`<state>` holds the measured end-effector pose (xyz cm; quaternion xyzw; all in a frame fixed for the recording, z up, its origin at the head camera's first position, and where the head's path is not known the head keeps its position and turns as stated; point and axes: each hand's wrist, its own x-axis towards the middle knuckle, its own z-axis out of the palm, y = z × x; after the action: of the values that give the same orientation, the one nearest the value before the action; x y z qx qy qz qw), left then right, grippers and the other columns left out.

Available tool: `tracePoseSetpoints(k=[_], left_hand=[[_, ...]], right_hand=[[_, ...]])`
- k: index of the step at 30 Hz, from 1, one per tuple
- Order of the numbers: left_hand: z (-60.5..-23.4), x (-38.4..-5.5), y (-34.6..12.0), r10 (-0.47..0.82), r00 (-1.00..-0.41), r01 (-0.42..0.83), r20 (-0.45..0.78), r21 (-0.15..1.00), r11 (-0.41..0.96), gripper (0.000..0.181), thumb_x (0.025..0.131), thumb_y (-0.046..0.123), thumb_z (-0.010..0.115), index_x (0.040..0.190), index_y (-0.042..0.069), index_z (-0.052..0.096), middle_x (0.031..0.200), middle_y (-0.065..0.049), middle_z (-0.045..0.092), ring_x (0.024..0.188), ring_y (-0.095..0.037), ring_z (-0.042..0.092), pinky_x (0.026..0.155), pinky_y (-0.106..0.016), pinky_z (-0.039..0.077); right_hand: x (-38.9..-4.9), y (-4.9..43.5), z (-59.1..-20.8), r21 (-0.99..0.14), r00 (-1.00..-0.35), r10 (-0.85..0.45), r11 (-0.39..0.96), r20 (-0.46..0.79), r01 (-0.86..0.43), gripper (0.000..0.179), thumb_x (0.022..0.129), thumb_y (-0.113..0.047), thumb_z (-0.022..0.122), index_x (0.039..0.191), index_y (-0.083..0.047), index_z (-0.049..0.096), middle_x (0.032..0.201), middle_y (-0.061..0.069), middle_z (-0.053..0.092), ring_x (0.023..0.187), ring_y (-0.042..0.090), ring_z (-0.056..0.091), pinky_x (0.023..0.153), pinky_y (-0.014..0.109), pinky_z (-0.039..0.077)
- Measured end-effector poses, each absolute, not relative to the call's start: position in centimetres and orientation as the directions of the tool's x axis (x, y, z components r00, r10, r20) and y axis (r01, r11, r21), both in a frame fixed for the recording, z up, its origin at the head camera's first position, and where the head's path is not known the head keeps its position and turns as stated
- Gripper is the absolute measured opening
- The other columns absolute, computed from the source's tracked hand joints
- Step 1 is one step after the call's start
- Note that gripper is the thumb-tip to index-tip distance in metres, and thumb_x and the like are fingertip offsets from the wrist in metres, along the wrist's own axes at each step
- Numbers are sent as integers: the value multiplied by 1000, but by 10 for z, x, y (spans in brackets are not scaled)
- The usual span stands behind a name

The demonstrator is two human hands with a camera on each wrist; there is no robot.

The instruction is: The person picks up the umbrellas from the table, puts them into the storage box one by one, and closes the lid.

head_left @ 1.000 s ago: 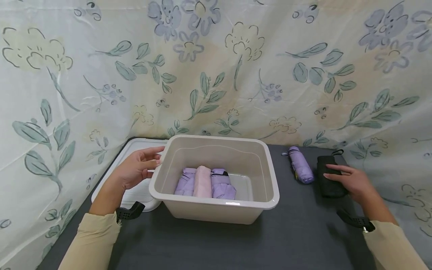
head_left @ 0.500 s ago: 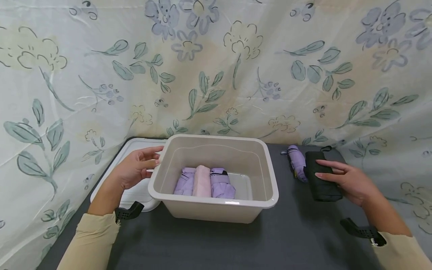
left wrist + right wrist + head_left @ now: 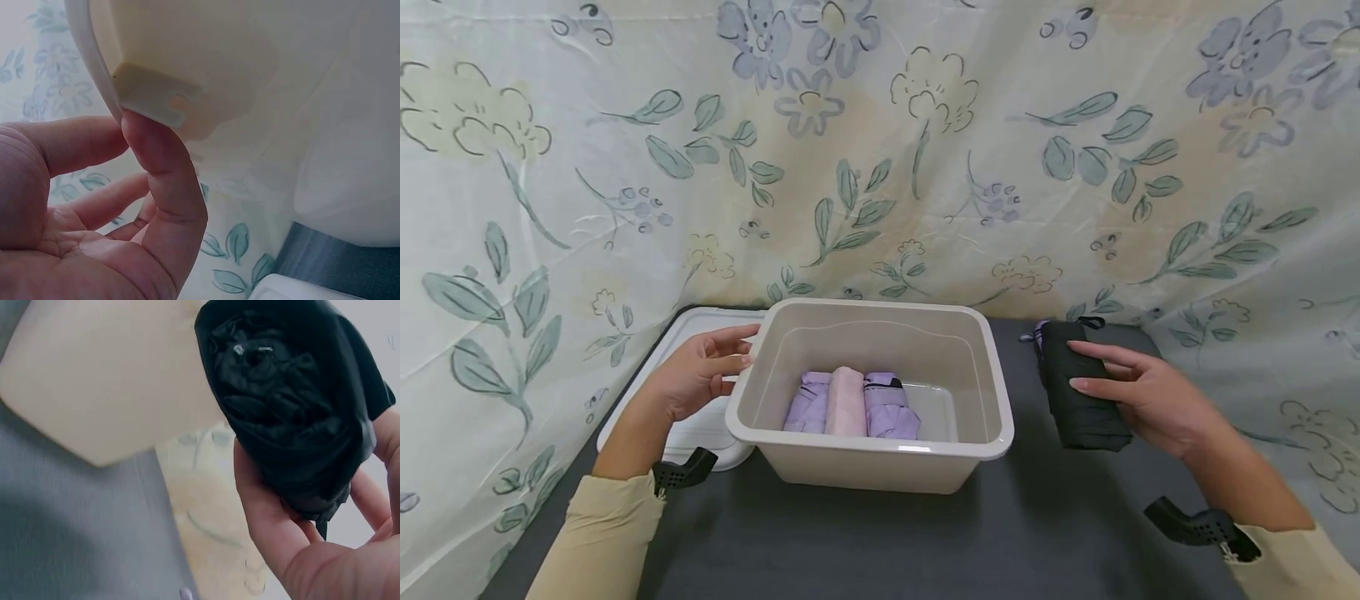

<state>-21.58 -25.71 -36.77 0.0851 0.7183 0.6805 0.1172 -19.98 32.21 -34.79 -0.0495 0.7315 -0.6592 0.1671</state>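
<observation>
Right hand [image 3: 1157,402] grips elongated black fabric bundle [image 3: 1077,418] near far right corner of dark grey table [image 3: 865,550]; long axis front-to-back, looped end toward far edge, slightly left. Left hand [image 3: 706,371] pinches beige plastic bin [image 3: 872,468] by left rim.

So the black bundle [image 3: 1086,392] is now up in the right hand's [image 3: 1153,400] grip and further left than a second ago, looks lifted though I can't really judge how high. It now blocks nearly all of the purple roll [image 3: 1037,333] from the head view.
</observation>
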Motion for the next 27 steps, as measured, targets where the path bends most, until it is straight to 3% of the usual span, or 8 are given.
tracePoseSetpoints(k=[9,18,27], left_hand=[[-368,-216,-258,274,-961,-36,-44,999,34,64,101,9,63,158,0,35,108,2,67,92,-10,72,78,-29,63],[-368,-218,-256,274,-960,-41,-50,998,38,65,100,9,64,158,0,35,107,2,67,92,-10,72,78,-30,63],[-370,-218,-257,285,-957,-41,-47,999,29,66,100,7,63,158,0,33,108,3,69,93,-11,73,78,-31,63]], right_hand=[[-190,291,-325,-992,-915,-385,77,-117,95,71,99,1,62,161,-20,34,133,-6,65,110,22,73,87,43,62],[-184,255,-312,-994,-921,-372,49,-113,102,69,97,-1,67,157,-21,42,136,-2,59,107,22,74,86,42,63],[-190,211,-300,-991,-905,-406,5,-125,134,72,95,-3,71,159,-16,40,139,5,58,112,22,72,90,43,61]])
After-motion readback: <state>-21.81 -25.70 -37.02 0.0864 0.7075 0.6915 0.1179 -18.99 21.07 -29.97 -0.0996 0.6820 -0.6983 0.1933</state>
